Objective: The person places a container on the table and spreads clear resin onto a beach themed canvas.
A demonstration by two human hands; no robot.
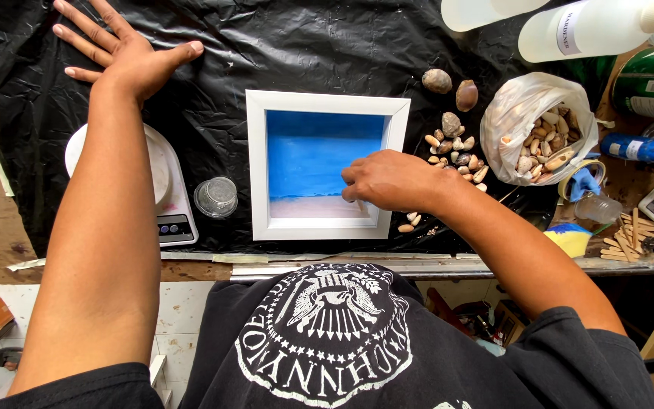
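Right hand: the right hand (389,180) reaches into the white frame (325,165). Its fingers are bent and pinched close at the sandy strip. I cannot tell if they hold anything.
Left hand: the left hand (119,47) lies flat and open on the black plastic sheet (281,45). It holds nothing.
Frame: it sits in the middle of the sheet. Inside it is blue on top and sandy at the bottom.
Shells: a little heap of shells (454,145) lies just beside the frame, on its right. More shells fill a white bag (540,129) near them.
Scale: a white scale (166,189) sits left of the frame, partly under the left arm.
Cup: a small clear cup (216,197) stands between the scale and the frame.
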